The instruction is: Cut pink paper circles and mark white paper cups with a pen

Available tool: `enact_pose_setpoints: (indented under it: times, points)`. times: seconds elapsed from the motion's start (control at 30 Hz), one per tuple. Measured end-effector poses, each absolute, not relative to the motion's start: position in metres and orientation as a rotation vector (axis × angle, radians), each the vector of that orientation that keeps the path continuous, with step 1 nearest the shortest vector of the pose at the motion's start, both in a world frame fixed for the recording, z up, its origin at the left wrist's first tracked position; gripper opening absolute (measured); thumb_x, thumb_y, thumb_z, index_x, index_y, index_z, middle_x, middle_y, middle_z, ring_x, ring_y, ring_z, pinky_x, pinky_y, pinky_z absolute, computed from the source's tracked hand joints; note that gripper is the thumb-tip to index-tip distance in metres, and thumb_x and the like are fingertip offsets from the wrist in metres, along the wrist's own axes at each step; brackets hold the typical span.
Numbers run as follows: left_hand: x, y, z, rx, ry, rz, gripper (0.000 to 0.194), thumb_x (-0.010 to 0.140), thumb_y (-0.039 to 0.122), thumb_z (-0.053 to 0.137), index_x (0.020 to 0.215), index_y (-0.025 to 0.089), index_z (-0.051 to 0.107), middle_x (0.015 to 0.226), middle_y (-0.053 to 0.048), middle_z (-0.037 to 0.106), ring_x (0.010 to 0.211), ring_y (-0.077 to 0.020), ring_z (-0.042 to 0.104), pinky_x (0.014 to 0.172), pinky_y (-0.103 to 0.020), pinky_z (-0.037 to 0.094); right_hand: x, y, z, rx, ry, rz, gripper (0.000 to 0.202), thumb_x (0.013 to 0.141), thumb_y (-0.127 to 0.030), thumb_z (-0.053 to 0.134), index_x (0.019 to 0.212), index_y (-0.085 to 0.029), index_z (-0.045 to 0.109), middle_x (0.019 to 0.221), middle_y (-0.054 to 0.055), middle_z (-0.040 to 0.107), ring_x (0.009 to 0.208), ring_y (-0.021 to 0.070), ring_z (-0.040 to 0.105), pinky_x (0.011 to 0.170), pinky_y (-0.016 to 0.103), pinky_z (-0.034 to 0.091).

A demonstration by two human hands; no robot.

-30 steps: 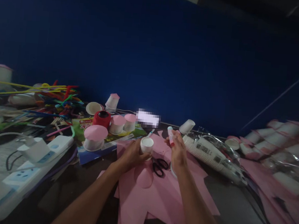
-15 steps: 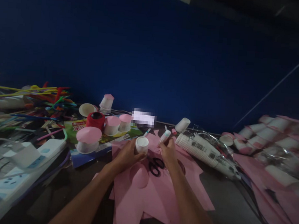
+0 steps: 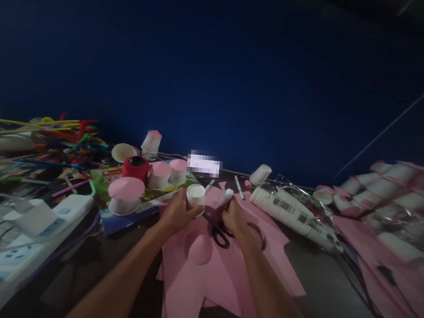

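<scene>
My left hand (image 3: 178,209) is closed around a small white paper cup (image 3: 196,194) held bottom up. In my right hand (image 3: 235,218) is a short white tube that looks like a glue stick (image 3: 227,195); its white end points up, a little right of the cup. Both hands are above pink paper sheets (image 3: 223,283). A pink paper cone (image 3: 200,249) lies below the cup. Black-handled scissors (image 3: 220,237) rest on the paper between my forearms, partly hidden by my right hand.
Cups with pink cone tops (image 3: 126,189) stand at the left near a red roll (image 3: 135,168). A power strip (image 3: 14,255) and colourful pipe cleaners (image 3: 69,131) lie farther left. Bagged stacked cups (image 3: 289,213) and a pile of pink-topped cups (image 3: 387,187) are on the right.
My left hand has moved the cup slightly left and up. My right hand has drawn the glue stick slightly left and lower, uncovering more of a white pen behind it.
</scene>
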State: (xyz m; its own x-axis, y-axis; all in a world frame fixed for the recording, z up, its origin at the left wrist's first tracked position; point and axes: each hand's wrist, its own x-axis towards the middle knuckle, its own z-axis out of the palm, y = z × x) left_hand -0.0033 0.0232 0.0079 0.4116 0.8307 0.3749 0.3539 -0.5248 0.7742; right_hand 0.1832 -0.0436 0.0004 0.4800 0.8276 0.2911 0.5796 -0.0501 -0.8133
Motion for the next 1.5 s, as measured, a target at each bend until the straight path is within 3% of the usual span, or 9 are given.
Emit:
enact_pose_setpoints:
  times: [0.23, 0.3, 0.4, 0.47, 0.63, 0.8, 1.2, 1.37, 1.5]
  points:
    - [-0.004, 0.02, 0.01, 2.066, 1.005, 0.989, 0.043, 0.072, 0.036, 0.067, 0.108, 0.018, 0.052, 0.102, -0.007, 0.062, 0.092, -0.0234, 0.059, 0.079, -0.036, 0.047, 0.199, -0.05, 0.013, -1.729, -1.147, 0.318, 0.072, 0.055, -0.029, 0.076, 0.122, -0.019, 0.051, 0.104, 0.009, 0.065, 0.096, 0.0267, 0.06, 0.083, 0.041, 0.047]
    - [-0.004, 0.02, 0.011, 2.081, 1.016, 0.983, 0.044, 0.072, 0.037, 0.068, 0.108, 0.018, 0.052, 0.103, -0.008, 0.062, 0.093, -0.0241, 0.059, 0.079, -0.036, 0.047, 0.206, -0.057, 0.025, -1.747, -1.105, 0.314, 0.064, 0.055, -0.034, 0.077, 0.114, -0.02, 0.057, 0.093, 0.005, 0.065, 0.084, 0.0236, 0.061, 0.077, 0.039, 0.048]
    - [-0.004, 0.02, 0.011, 2.144, 1.051, 0.961, 0.042, 0.072, 0.036, 0.068, 0.106, 0.017, 0.052, 0.103, -0.009, 0.062, 0.094, -0.0256, 0.059, 0.078, -0.037, 0.046, 0.206, -0.072, 0.052, -1.728, -1.219, 0.427, 0.029, 0.068, -0.036, 0.069, 0.09, -0.018, 0.066, 0.074, 0.002, 0.064, 0.069, 0.0184, 0.058, 0.069, 0.035, 0.047]
    - [-0.005, 0.019, 0.01, 2.202, 1.086, 0.909, 0.04, 0.072, 0.037, 0.067, 0.103, 0.017, 0.052, 0.1, -0.009, 0.062, 0.093, -0.0265, 0.059, 0.077, -0.037, 0.046, 0.197, -0.084, 0.07, -1.569, -1.43, 0.649, 0.022, 0.077, -0.036, 0.063, 0.09, -0.019, 0.068, 0.084, 0.003, 0.067, 0.077, 0.0177, 0.06, 0.073, 0.033, 0.047]
    - [-0.005, 0.017, 0.009, 2.307, 1.156, 0.844, 0.042, 0.072, 0.039, 0.067, 0.105, 0.016, 0.054, 0.099, -0.01, 0.063, 0.095, -0.0283, 0.058, 0.08, -0.039, 0.045, 0.162, -0.095, 0.085, -1.429, -1.97, 0.948, 0.034, 0.077, -0.03, 0.068, 0.111, -0.026, 0.068, 0.11, 0.005, 0.063, 0.097, 0.019, 0.058, 0.086, 0.033, 0.046]
    - [-0.007, 0.015, 0.013, 2.296, 1.091, 0.816, 0.044, 0.071, 0.036, 0.068, 0.108, 0.017, 0.055, 0.099, -0.008, 0.063, 0.099, -0.0275, 0.057, 0.083, -0.038, 0.045, 0.146, -0.091, 0.069, -1.494, -2.282, 0.849, 0.04, 0.072, -0.029, 0.072, 0.112, -0.03, 0.068, 0.117, 0.005, 0.058, 0.114, 0.0237, 0.049, 0.098, 0.037, 0.039]
    - [-0.008, 0.019, 0.008, 2.299, 1.054, 0.855, 0.043, 0.072, 0.037, 0.068, 0.106, 0.017, 0.055, 0.103, -0.008, 0.062, 0.097, -0.0261, 0.057, 0.082, -0.036, 0.044, 0.131, -0.094, 0.056, -1.661, -2.332, 0.673, 0.037, 0.074, -0.015, 0.059, 0.108, -0.027, 0.065, 0.115, 0.006, 0.055, 0.106, 0.0231, 0.054, 0.09, 0.035, 0.043]
    - [-0.009, 0.016, 0.012, 2.308, 1.04, 0.842, 0.042, 0.072, 0.037, 0.067, 0.106, 0.017, 0.055, 0.101, -0.008, 0.063, 0.094, -0.0262, 0.058, 0.079, -0.037, 0.044, 0.15, -0.1, 0.068, -1.57, -2.041, 0.697, 0.033, 0.074, -0.013, 0.059, 0.105, -0.025, 0.065, 0.109, 0.004, 0.059, 0.099, 0.0196, 0.056, 0.086, 0.033, 0.045]
    - [-0.009, 0.015, 0.01, 2.361, 0.918, 0.872, 0.05, 0.073, 0.039, 0.067, 0.116, 0.017, 0.052, 0.105, -0.01, 0.062, 0.096, -0.027, 0.057, 0.08, -0.038, 0.044, 0.169, -0.084, 0.084, -1.555, -1.779, 0.444, 0.034, 0.075, -0.016, 0.06, 0.108, -0.022, 0.063, 0.106, 0.005, 0.059, 0.091, 0.0177, 0.057, 0.077, 0.031, 0.046]
